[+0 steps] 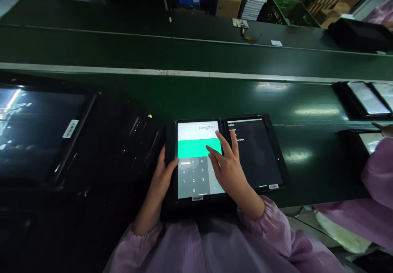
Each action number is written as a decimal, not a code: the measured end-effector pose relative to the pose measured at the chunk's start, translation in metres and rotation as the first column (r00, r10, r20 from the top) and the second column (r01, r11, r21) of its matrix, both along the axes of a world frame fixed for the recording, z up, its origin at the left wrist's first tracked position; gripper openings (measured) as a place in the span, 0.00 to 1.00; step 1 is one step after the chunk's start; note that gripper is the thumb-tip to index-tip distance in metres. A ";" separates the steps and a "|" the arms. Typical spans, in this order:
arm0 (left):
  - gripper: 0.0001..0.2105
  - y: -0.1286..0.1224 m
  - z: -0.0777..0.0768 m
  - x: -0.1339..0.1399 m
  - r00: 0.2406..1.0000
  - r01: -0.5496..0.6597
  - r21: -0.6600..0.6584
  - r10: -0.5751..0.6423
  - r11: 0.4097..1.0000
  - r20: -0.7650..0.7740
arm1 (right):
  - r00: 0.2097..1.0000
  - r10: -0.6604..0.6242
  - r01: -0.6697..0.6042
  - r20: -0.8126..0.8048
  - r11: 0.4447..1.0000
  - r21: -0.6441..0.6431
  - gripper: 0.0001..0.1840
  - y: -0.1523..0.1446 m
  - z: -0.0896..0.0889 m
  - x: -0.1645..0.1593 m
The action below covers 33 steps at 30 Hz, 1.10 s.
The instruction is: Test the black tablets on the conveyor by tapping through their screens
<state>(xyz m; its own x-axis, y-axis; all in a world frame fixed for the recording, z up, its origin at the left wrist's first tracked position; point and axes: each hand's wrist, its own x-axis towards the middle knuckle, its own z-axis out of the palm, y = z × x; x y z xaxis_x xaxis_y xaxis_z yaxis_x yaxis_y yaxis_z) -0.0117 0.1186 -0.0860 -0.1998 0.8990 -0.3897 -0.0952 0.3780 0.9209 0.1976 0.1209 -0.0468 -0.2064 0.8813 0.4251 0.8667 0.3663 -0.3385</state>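
Observation:
In front of me lies a tablet (186, 189) whose calculator screen has a white strip with symbols at the top, a green panel and grey number keys. A second tablet (258, 158) with a dark menu screen sits right beside it. My left hand (161, 177) grips the calculator tablet's left edge, with the thumb on the front rim. Over the calculator screen's right side is my right hand (229, 164), fingers spread and holding nothing. Its index fingertip is at the green panel; whether it touches the glass I cannot tell.
Black glossy devices (39, 129) are piled at the left. A green work surface (138, 84) runs across the view. Other tablets (368, 97) lie at the right, near a co-worker's purple sleeve (379, 174). Behind stand a cardboard box (229, 3) and green crates (294, 13).

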 end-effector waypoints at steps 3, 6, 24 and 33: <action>0.34 0.004 0.011 0.000 0.998 -0.018 -0.079 0.023 0.997 0.056 | 0.996 -0.081 0.082 -0.031 0.996 0.034 0.21 0.000 0.005 0.022; 0.33 0.014 0.011 0.001 0.997 -0.057 -0.078 0.061 0.995 0.054 | 0.978 -0.202 0.205 -0.044 0.975 0.080 0.20 0.005 0.009 0.057; 0.21 0.075 0.019 0.015 0.996 -0.084 0.046 0.086 0.995 -0.030 | 0.959 -0.257 0.271 -0.115 0.955 0.119 0.18 -0.005 0.014 0.113; 0.23 0.079 0.007 0.015 0.987 -0.074 0.082 0.084 0.994 -0.134 | 0.957 -0.274 0.282 -0.097 0.956 0.081 0.19 -0.020 0.022 0.118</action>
